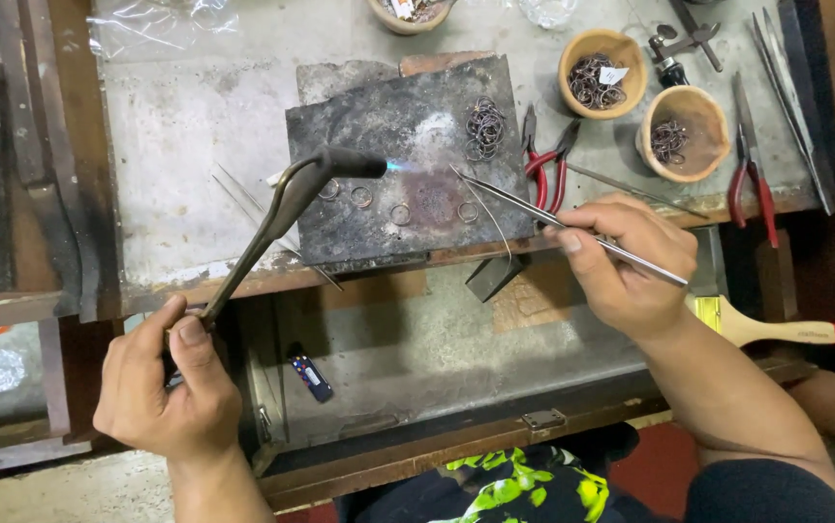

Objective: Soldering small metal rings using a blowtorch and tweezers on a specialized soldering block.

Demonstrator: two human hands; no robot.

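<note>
Torch, dark and curved, slanting up from the lower left over the front edge of the workbench, nozzle above the charred soldering block, small blue flame at the tip pointing right. Left hand clenched around the torch's lower end, thumb pressed along the top. Right hand pinching long steel tweezers between thumb and fingers, tips reaching left over the block's right part, close to the flame. Thin wire curving down beside the tweezers.

Small metal rings laid in a row along the block's front, separate from one another, flame just above them. Loose heap of more rings near the block's upper right corner.

Right of the block: red-handled pliers, then two clay bowls with ring pieces inside, well apart from the flame. Second red-handled tool farther right, beside long metal shears at the bench edge. Paintbrush with a wooden, red-tipped handle lying under the right wrist. Open drawer below the bench, holding a small blue lighter near its left side.
</note>
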